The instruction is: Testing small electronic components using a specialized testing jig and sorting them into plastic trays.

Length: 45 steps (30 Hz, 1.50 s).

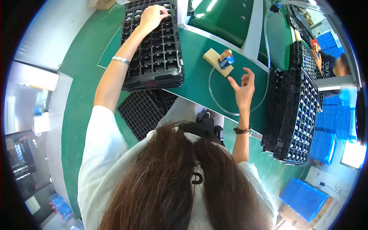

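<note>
My left hand [152,17] reaches over the far part of a stack of black celled trays [161,59] on the left of the green table. Its fingers are pinched together at a cell, and whatever sits between the fingertips is too small to make out. To the right, my right hand [244,90] hovers above the table with thumb and fingers apart, nothing in it. Just beyond it lies a pale yellow block [212,56]. A small blue, red and yellow object [226,59] stands on that block, apart from my fingers.
A clear tube [212,92] loops over the green table [191,50]. More black trays, filled with small pale pieces [303,122], stand stacked at right. Another black tray [141,113] lies lower, beneath the left stack. A person [331,63] works at far right near blue crates [333,111].
</note>
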Available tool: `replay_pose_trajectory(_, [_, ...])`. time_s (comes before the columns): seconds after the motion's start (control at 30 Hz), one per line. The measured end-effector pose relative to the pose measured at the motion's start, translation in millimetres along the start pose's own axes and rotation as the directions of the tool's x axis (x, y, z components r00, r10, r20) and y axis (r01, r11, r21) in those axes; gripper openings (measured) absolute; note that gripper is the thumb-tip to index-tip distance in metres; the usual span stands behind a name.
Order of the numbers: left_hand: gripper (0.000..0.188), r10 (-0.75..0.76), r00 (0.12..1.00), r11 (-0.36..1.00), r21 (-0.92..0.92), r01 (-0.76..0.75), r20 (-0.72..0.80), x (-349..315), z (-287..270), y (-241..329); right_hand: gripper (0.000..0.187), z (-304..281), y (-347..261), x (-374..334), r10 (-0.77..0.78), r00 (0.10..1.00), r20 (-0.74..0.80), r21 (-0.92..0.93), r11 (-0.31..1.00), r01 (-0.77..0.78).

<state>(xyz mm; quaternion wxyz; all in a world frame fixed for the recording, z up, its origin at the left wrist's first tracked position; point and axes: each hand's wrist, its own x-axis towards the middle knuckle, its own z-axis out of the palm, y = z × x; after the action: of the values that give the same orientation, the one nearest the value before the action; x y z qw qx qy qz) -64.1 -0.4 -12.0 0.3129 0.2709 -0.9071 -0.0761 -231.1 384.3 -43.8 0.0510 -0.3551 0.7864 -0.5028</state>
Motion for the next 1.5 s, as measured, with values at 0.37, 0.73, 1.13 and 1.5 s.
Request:
replay_pose_trajectory(0.37, [0.024,-0.207,0.964,0.53,-0.809,0.254,0.167,-14.2,-45.0,40.4,0.054,22.2,10.0,24.5,-0.125,0.985,0.117,0.031,0.992,0.122])
replay_pose_trajectory(0.73, [0.011,-0.053,0.755,-0.42,-0.701,0.576,0.653,-162.9,-63.3,222.1,0.03,100.2,45.8,147.4,-0.107,0.982,0.157,0.113,0.989,0.09])
replay_pose_trajectory(1.13, [0.023,-0.134,0.679,-0.439,-0.657,0.613,0.722,-183.9,-46.7,232.6,0.047,132.2,147.6,333.6,-0.236,0.935,-0.264,-0.255,0.952,0.168])
replay_pose_trajectory(1.5, [0.033,-0.163,0.779,-0.406,-0.761,0.506,0.605,-171.2,-29.1,236.9,0.038,86.1,60.2,254.3,-0.163,0.971,-0.173,0.546,0.805,0.232])
